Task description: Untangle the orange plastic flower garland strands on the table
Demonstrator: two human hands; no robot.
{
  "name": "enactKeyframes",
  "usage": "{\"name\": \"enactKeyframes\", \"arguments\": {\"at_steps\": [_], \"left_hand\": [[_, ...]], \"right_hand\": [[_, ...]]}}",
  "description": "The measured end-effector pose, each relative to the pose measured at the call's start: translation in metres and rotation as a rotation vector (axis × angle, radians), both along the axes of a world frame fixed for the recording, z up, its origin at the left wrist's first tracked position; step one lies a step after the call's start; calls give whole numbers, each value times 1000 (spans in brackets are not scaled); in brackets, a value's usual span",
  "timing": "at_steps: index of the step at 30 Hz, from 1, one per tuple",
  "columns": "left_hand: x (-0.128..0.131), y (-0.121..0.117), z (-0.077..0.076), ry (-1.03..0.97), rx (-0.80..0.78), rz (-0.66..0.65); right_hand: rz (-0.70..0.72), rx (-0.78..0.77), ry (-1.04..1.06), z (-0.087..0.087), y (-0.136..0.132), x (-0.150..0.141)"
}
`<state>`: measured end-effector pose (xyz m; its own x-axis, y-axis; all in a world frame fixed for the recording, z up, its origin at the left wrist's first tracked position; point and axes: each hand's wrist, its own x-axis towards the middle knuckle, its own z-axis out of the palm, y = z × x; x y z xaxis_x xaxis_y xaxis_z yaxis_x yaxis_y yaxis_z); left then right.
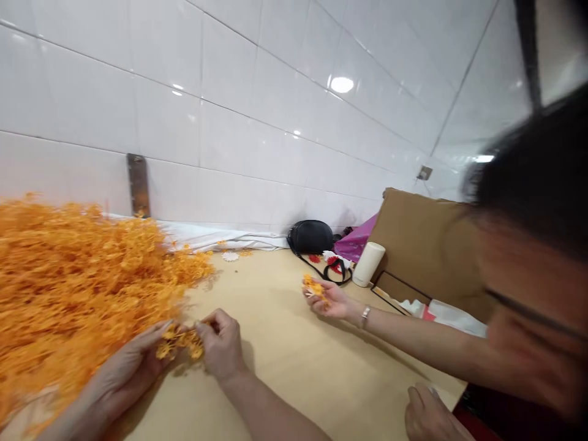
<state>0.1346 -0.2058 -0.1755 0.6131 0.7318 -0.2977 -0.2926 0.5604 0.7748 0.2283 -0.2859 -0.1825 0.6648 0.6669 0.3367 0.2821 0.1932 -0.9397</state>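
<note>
Between my two hands is a small orange artificial flower piece with several little blossom shapes on it. My left hand pinches its left end, fingers closed. The other end sits between the thumb and curled fingers of my right hand. A large heap of similar orange flower pieces rises right beside my left hand, blurred toward the left edge. Both hands are just above the tan tabletop.
At right, a co-worker's hand holds orange flower pieces; their other hand is near the table edge. Toward the wall are a black bag, a cream bottle, a cardboard box, white cloth and a white flower shape.
</note>
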Motion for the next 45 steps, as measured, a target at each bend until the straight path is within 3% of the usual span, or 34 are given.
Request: {"name": "enactKeyframes", "arguments": {"at_steps": [4,11,14,19,25,27,33,37,40,42,45], "left_hand": [[-4,-7,4,-137,-3,-172],[-12,8,3,-144,-50,-5],[-14,9,2,-148,-41,-55],[-13,7,2,-161,-7,-134],[-13,10,1,-156,-30,-144],[-13,11,1,-149,-36,-153],[-15,5,4,-121,24,-231],[-14,7,3,-32,93,-288],[-11,13,-5,-24,45,-336],[-7,17,-11,-30,28,-380],[0,22,-17,-7,6,-296]], "right_hand": [[-44,-22,70,-5,4,0],[-205,-85,226,-8,3,39],[-141,-104,194,-3,0,33],[2,-106,78,7,1,5],[75,-235,-404,10,0,-18],[89,-243,-454,8,2,-21],[8,-227,-476,4,0,-27],[-140,-382,-570,1,-4,-26],[-238,-529,-699,0,-5,-27],[-254,-625,-772,1,-5,-28],[-200,-621,-859,5,-1,-28]]}}
